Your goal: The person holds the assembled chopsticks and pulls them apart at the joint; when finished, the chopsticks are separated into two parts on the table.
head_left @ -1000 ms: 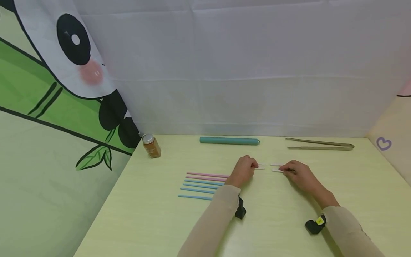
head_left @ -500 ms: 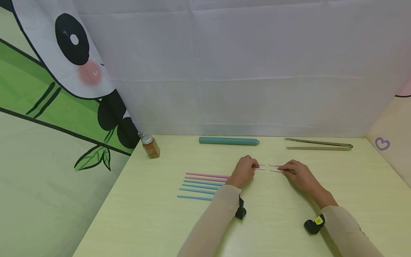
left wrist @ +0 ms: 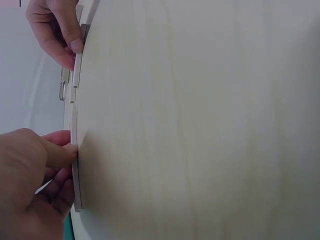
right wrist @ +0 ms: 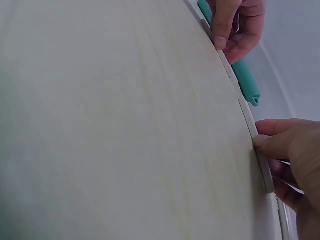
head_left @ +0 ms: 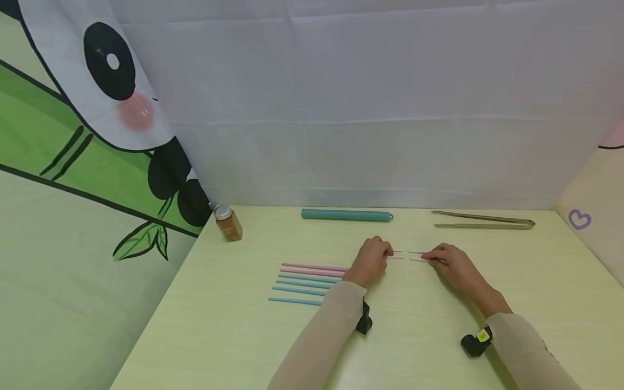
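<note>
My left hand (head_left: 371, 261) pinches a short white stick (left wrist: 75, 187) between thumb and fingers, low over the table. To its right, my right hand (head_left: 455, 268) pinches another white stick (right wrist: 265, 172) in the same way. A second white stick end shows behind each held one, and the tips face each other across a small gap in the head view. Whether the rear sticks are also held cannot be told. Left of my left hand lie two pink sticks (head_left: 312, 266) and several blue sticks (head_left: 297, 289), side by side, their right ends hidden by my left hand and sleeve.
A teal cylinder (head_left: 347, 215) with a small loop lies along the table's back edge. Metal tongs (head_left: 487, 226) lie at the back right. A silver-capped jar of brown contents (head_left: 230, 226) stands at the back left. A white cloth (head_left: 380, 108) hangs behind the table.
</note>
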`<state>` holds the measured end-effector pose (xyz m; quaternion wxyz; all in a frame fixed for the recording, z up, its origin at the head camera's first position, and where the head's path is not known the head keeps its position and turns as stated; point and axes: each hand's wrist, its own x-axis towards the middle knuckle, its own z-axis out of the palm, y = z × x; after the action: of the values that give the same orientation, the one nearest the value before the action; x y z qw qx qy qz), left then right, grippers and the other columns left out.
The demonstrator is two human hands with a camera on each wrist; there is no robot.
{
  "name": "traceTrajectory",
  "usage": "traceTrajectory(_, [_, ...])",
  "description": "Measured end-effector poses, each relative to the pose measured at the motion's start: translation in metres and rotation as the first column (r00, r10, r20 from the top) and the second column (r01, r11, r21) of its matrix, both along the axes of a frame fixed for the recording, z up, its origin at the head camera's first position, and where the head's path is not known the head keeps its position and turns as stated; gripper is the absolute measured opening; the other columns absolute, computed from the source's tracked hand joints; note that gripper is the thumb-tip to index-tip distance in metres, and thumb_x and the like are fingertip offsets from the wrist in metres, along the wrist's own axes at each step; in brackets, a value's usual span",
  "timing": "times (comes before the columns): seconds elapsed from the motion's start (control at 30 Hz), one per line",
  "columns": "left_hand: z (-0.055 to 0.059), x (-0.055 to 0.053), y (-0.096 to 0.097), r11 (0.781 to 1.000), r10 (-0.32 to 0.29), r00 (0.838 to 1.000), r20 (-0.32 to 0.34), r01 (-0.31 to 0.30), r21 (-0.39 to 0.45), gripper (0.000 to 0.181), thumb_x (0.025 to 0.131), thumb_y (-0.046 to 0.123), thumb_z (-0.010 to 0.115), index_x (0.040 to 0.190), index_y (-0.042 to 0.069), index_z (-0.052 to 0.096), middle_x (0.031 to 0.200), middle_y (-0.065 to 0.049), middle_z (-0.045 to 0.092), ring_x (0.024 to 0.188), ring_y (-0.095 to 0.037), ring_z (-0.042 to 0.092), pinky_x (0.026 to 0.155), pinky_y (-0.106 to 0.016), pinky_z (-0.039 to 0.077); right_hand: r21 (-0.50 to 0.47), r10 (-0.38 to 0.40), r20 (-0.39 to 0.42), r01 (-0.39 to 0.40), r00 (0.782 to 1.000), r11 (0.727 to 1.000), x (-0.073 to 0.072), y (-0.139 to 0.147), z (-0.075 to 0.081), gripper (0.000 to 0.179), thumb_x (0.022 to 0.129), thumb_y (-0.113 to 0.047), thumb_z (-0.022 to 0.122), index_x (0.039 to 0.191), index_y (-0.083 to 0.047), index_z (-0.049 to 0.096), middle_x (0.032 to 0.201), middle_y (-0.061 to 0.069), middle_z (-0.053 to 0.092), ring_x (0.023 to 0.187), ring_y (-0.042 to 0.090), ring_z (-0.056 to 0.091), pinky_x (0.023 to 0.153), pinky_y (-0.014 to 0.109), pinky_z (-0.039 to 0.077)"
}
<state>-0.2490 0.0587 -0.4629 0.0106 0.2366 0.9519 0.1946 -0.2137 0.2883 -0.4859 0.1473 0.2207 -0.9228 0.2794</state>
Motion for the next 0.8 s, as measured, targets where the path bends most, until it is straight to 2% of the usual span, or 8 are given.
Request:
traceTrajectory(0.1, [0.002, 0.002, -0.002, 1.000, -0.005, 1.000, -0.029, 0.005, -0.016, 0.019, 0.094, 0.008, 0.058, 0.104, 0.017, 0.071, 0.099, 0.001, 0.062, 0.092, -0.016, 0.055, 0.085, -0.024, 0.046, 0.021, -0.004, -0.006, 0.004, 1.000, 1.000, 0.000, -0.001, 0.001, 0.018, 0.083, 0.002, 0.068, 0.099, -0.005, 0.074, 0.090, 0.005, 0.065, 0.077, 0.017, 0.057, 0.064, 0.029, 0.044])
traceTrajectory(0.23, [0.008, 0.002, -0.006, 1.000, -0.015, 0.998, -0.056, 0.015, 0.008, 0.016, 0.095, 0.013, 0.058, 0.105, 0.017, 0.071, 0.097, 0.001, 0.061, 0.089, -0.014, 0.053, 0.081, -0.023, 0.045, 0.040, -0.022, 0.004, 0.022, 1.000, 0.999, 0.001, -0.004, 0.005, 0.019, 0.085, 0.001, 0.068, 0.101, -0.006, 0.073, 0.092, 0.006, 0.065, 0.079, 0.017, 0.056, 0.067, 0.034, 0.045])
traceTrajectory(0.4, [0.024, -0.004, -0.023, 0.994, -0.053, 0.999, -0.005, 0.054, 0.092, 0.014, 0.096, 0.016, 0.058, 0.099, 0.012, 0.071, 0.092, 0.000, 0.060, 0.083, -0.012, 0.050, 0.077, -0.020, 0.043, 0.021, -0.011, 0.003, 0.011, 1.000, 1.000, 0.002, -0.013, 0.015, 0.021, 0.084, 0.003, 0.067, 0.103, -0.006, 0.071, 0.094, 0.006, 0.064, 0.085, 0.024, 0.060, 0.073, 0.041, 0.049])
traceTrajectory(0.57, [0.034, -0.011, -0.057, 0.985, -0.080, 0.996, 0.035, 0.074, 0.157, 0.018, 0.097, 0.017, 0.057, 0.102, 0.008, 0.071, 0.095, -0.002, 0.063, 0.086, -0.012, 0.055, 0.077, -0.022, 0.046, -0.008, 0.041, -0.003, -0.041, 0.999, 0.999, 0.002, -0.029, 0.021, 0.024, 0.084, 0.005, 0.067, 0.105, -0.004, 0.070, 0.097, 0.007, 0.064, 0.090, 0.027, 0.062, 0.076, 0.043, 0.051])
traceTrajectory(0.7, [0.040, -0.015, -0.090, 0.981, -0.057, 0.997, 0.052, 0.046, 0.187, 0.020, 0.098, 0.017, 0.056, 0.105, 0.005, 0.070, 0.098, -0.005, 0.066, 0.089, -0.016, 0.058, 0.081, -0.028, 0.049, -0.010, 0.066, 0.014, -0.066, 0.998, 0.998, 0.001, -0.041, 0.023, 0.024, 0.085, 0.004, 0.066, 0.107, -0.003, 0.069, 0.098, 0.008, 0.064, 0.091, 0.027, 0.061, 0.078, 0.043, 0.051])
traceTrajectory(0.8, [0.039, -0.016, -0.117, 0.979, -0.025, 0.998, 0.058, 0.012, 0.205, 0.020, 0.097, 0.017, 0.056, 0.105, 0.004, 0.070, 0.097, -0.005, 0.066, 0.087, -0.017, 0.057, 0.080, -0.030, 0.049, -0.016, 0.076, 0.041, -0.075, 0.996, 0.997, 0.000, -0.051, 0.024, 0.023, 0.086, 0.001, 0.066, 0.108, -0.004, 0.068, 0.099, 0.009, 0.064, 0.092, 0.026, 0.060, 0.078, 0.043, 0.051])
